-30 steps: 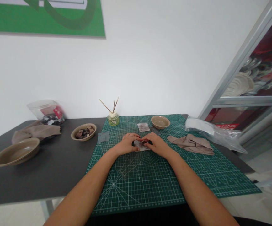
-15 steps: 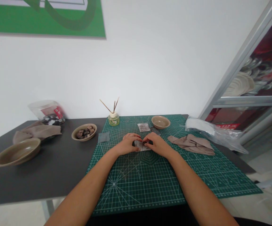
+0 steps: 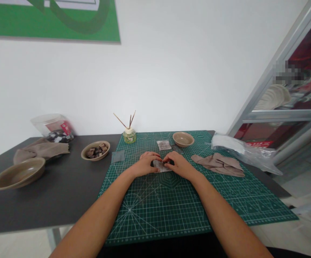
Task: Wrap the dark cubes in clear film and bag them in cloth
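My left hand (image 3: 147, 163) and my right hand (image 3: 177, 164) meet over a small whitish square sheet (image 3: 164, 167) with dark print, lying on the green cutting mat (image 3: 171, 211). The left fingers curl at the sheet's left side, with the thumb on its surface. My right thumb and forefinger are pinched together over the sheet; what they hold is too small to tell. A second printed square sheet (image 3: 164, 145) rests just beyond the hands, beside a clear film piece (image 3: 177, 149) and a shallow brown bowl (image 3: 183, 139).
On the left stand a bowl of brown cubes (image 3: 95, 151), a larger bowl (image 3: 18, 175), a cloth (image 3: 42, 150) and a tipped clear jar (image 3: 54, 128). A reed diffuser (image 3: 129, 135) stands by the wall. To the right lie another cloth (image 3: 218, 165) and a plastic bag (image 3: 245, 150).
Both hands keep almost the same place over the sheet, with only slight finger movement. The whole view has shifted very slightly.
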{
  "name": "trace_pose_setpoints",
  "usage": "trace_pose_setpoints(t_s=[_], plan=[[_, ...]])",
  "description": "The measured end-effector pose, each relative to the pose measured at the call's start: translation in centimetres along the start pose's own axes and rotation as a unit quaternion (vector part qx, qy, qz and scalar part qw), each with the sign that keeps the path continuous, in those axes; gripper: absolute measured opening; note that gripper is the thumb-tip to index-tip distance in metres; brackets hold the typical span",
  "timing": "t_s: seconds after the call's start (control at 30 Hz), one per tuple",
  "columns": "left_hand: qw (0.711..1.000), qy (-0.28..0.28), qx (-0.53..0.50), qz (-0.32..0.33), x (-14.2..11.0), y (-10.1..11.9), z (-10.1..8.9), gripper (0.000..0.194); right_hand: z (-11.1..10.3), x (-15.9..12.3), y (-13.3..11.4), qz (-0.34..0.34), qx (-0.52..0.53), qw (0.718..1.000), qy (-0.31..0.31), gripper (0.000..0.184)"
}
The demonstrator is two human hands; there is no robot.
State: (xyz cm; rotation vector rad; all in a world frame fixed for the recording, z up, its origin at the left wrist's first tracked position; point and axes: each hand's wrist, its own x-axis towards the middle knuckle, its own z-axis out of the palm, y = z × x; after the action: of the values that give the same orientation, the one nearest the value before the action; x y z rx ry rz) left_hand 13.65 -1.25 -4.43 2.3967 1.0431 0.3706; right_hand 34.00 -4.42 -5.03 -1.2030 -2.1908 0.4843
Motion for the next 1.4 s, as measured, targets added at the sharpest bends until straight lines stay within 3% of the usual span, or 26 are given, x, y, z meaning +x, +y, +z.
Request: trace_pose_setpoints(t_s=[0.63, 0.93, 1.4], plan=[[1.0, 0.004, 0.002, 0.011, -0.09, -0.36, 0.03, 0.038, -0.5, -0.16, 0.53, -0.004, -0.015, 1.0, -0.003, 0.012], [1.0, 0.003, 0.003, 0.01, 0.06, -0.29, 0.11, 0.04, 0.0, 0.05, 0.21, -0.022, -0.015, 1.0, -0.004, 0.021], [1.0, -0.001, 0.002, 0.006, -0.05, -0.18, -0.07, 0.039, 0.04, 0.07, 0.04, -0.003, -0.009, 1.0, 0.004, 0.012]])
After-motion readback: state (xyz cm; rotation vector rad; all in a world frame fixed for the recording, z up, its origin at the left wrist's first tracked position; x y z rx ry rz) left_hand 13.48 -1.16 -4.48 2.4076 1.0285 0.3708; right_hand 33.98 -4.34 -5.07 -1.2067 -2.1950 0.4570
